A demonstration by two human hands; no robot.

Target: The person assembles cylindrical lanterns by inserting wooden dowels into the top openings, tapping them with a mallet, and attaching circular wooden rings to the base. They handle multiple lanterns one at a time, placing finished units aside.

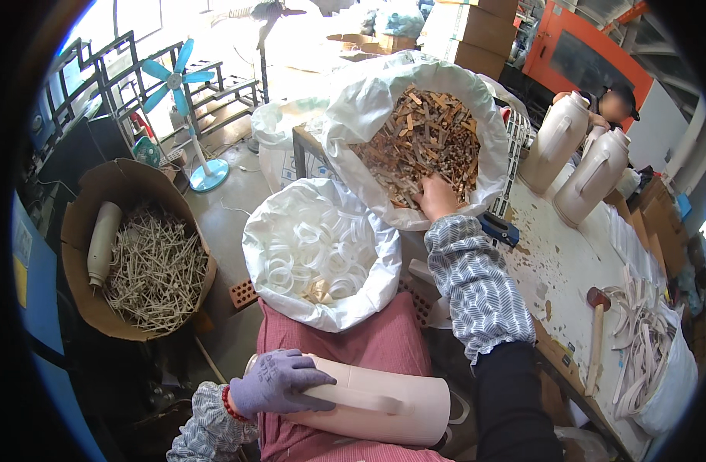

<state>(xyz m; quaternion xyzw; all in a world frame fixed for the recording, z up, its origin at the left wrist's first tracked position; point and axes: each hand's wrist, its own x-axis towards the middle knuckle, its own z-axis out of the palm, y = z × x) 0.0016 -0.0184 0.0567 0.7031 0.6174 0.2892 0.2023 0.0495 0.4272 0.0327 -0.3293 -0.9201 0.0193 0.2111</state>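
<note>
My left hand [284, 381], in a grey-purple glove, is closed around one end of a pale pink thermos flask shell [414, 408], next to its handle. The shell lies sideways across my lap. My bare right hand [436, 197] reaches into a large white sack [345, 115] of small flat brown strips [434, 135]. Its fingers are bent in among the strips, and their tips are hidden, so I cannot make out what they hold. Nearer to me, between the knees and that sack, stands a white-lined container [260, 223] of clear plastic rings [330, 246].
A cardboard box [76, 254] with thin beige sticks and one flask shell stands left. On the right-hand workbench [549, 269] are two thermos flasks [592, 181], a mallet [597, 331], a blue tool [498, 229] and pale straps [645, 346]. Behind are a blue fan [176, 81] and another person [616, 104].
</note>
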